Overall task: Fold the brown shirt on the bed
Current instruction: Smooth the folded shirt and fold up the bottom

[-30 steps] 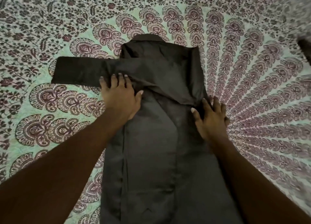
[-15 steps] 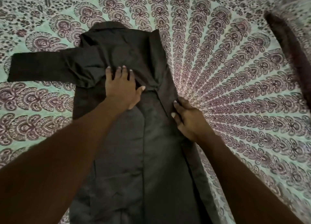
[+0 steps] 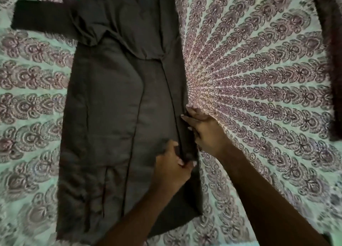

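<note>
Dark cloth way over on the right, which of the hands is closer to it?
Right. The right hand is at the right edge of the brown shirt, the side facing the dark cloth; the left hand grips that edge lower down and further left.
</note>
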`<state>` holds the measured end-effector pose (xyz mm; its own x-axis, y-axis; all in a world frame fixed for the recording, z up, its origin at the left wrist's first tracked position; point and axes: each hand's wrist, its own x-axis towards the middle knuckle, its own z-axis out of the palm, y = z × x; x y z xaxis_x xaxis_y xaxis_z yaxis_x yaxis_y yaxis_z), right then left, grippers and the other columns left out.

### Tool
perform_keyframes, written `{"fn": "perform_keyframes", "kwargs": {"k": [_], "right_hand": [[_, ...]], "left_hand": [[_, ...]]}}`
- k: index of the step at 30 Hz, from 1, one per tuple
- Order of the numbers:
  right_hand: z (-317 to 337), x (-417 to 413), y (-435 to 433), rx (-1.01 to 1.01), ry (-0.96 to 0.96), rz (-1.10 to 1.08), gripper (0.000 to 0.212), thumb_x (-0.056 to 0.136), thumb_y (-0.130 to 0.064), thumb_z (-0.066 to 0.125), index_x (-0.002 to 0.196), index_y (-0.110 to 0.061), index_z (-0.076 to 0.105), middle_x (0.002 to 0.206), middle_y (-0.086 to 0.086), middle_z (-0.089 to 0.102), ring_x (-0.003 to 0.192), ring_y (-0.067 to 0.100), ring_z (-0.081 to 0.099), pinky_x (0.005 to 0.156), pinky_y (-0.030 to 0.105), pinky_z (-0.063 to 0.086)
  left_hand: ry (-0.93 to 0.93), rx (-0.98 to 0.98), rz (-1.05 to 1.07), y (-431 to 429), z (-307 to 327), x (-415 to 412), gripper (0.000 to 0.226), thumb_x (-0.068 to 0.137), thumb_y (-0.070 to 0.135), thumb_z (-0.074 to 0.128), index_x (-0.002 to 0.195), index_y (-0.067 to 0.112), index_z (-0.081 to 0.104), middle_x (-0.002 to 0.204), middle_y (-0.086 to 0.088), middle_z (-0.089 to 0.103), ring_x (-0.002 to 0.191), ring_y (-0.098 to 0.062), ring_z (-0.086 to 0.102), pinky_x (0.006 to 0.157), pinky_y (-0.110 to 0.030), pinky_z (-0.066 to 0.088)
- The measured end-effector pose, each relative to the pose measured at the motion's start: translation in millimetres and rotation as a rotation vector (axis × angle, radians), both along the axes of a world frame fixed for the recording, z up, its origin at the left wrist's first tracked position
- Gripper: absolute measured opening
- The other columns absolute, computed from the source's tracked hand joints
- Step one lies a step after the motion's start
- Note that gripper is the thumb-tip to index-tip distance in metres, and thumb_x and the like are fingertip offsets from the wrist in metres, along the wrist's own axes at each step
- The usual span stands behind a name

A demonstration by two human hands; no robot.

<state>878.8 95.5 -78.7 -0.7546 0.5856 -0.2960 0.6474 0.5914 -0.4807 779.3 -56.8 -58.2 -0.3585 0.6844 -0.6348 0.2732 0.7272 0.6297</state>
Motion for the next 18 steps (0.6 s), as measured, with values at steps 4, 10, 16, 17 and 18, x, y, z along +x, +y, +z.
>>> {"fn": "perform_keyframes", "kwargs": {"k": [4, 10, 16, 17, 18], "right_hand": [[-8.8, 16.1, -17.4, 0.008, 0.054, 0.008, 0.049, 0.095, -0.012, 0.063, 0.144, -0.016, 0.059, 0.165, 0.008, 0.037, 0.152, 0.030, 0.036, 0.113, 0.057, 0.041], [-11.3, 24.1, -47.2, 0.043, 0.036, 0.029, 0.050, 0.102, -0.038, 0.042, 0.145, -0.017, 0.057, 0.169, 0.013, 0.027, 0.153, 0.038, 0.031, 0.112, 0.058, 0.043], [-13.4, 32.6, -80.2, 0.159, -0.037, 0.145, 0.059, 0.102, -0.049, 0.036, 0.157, -0.027, 0.038, 0.174, 0.008, 0.007, 0.160, 0.033, 0.008, 0.122, 0.055, 0.025], [-14.0, 32.6, -83.3, 0.163, -0.044, 0.161, 0.060, 0.103, -0.050, 0.038, 0.159, -0.028, 0.034, 0.174, 0.008, 0.005, 0.160, 0.031, 0.005, 0.123, 0.055, 0.024], [-14.2, 32.0, -85.3, 0.165, -0.057, 0.176, 0.062, 0.102, -0.051, 0.039, 0.160, -0.029, 0.031, 0.174, 0.007, 0.003, 0.161, 0.030, 0.002, 0.124, 0.056, 0.022]], "left_hand": [[0.018, -0.035, 0.102, -26.8, -3.5, 32.6, 0.060, 0.081, 0.023, 0.084, 0.118, 0.034, 0.038, 0.074, 0.010, 0.057, 0.077, -0.018, 0.065, 0.059, -0.014, 0.037], [0.229, 0.132, 0.048, -72.2, -2.2, 33.8, 0.035, 0.089, -0.004, 0.060, 0.096, 0.026, 0.043, 0.084, 0.006, 0.050, 0.070, -0.007, 0.053, 0.057, -0.018, 0.037], [0.375, 0.170, 0.022, -109.6, -21.6, 24.7, 0.025, 0.083, 0.015, 0.062, 0.106, 0.016, 0.072, 0.116, -0.010, 0.068, 0.083, -0.035, 0.070, 0.070, -0.042, 0.059], [0.376, 0.165, 0.014, -112.1, -22.1, 22.9, 0.027, 0.083, 0.015, 0.065, 0.109, 0.016, 0.071, 0.118, -0.010, 0.067, 0.086, -0.036, 0.070, 0.071, -0.041, 0.059], [0.376, 0.161, -0.007, -114.6, -21.9, 21.9, 0.030, 0.083, 0.014, 0.068, 0.112, 0.017, 0.069, 0.120, -0.010, 0.065, 0.089, -0.037, 0.070, 0.071, -0.041, 0.059]]}}
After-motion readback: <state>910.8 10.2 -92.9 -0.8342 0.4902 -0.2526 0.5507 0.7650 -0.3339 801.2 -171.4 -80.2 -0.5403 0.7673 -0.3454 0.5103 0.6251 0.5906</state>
